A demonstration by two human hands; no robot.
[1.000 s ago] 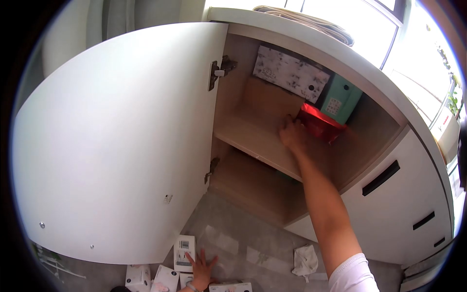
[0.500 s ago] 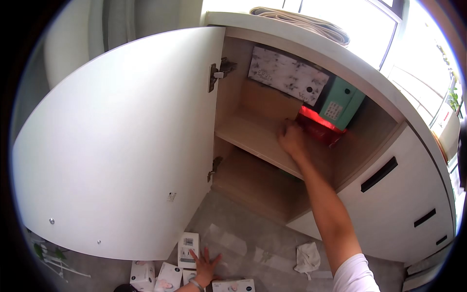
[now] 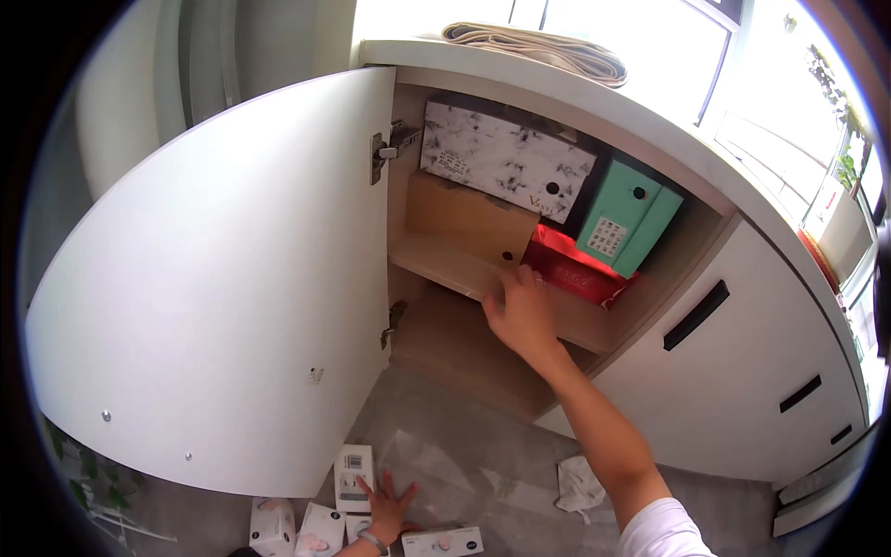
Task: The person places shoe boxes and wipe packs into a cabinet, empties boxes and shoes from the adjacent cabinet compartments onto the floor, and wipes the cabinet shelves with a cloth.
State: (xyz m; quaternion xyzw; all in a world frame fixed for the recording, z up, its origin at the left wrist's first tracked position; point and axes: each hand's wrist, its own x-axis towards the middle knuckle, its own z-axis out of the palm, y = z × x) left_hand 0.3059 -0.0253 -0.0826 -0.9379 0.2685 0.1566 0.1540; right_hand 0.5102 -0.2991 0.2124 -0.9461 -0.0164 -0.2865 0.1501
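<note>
My right hand (image 3: 524, 311) reaches into the open cabinet at the front edge of its shelf (image 3: 445, 265). Its thumb stands apart from the fingers, and nothing shows between them. Just behind it are a brown box (image 3: 464, 221) with a round hole and a red box (image 3: 575, 278). A marbled white box (image 3: 506, 158) lies on the brown one, and a green box (image 3: 626, 213) sits tilted above the red one. Down at the floor, my left hand (image 3: 390, 509) has its fingers spread beside a small white box (image 3: 354, 475); whether it touches the box I cannot tell.
The white cabinet door (image 3: 213, 288) swings wide at left. More white boxes (image 3: 319, 531) and a crumpled white cloth (image 3: 580, 485) lie on the grey floor (image 3: 436, 436). Drawers with black handles (image 3: 696, 316) are at right. A folded beige mat (image 3: 538, 51) rests on the countertop.
My right hand has drawn back from beside the red box to the shelf's front edge. The brown box's hole now shows. The view has shifted slightly; my left hand stays spread by the white boxes.
</note>
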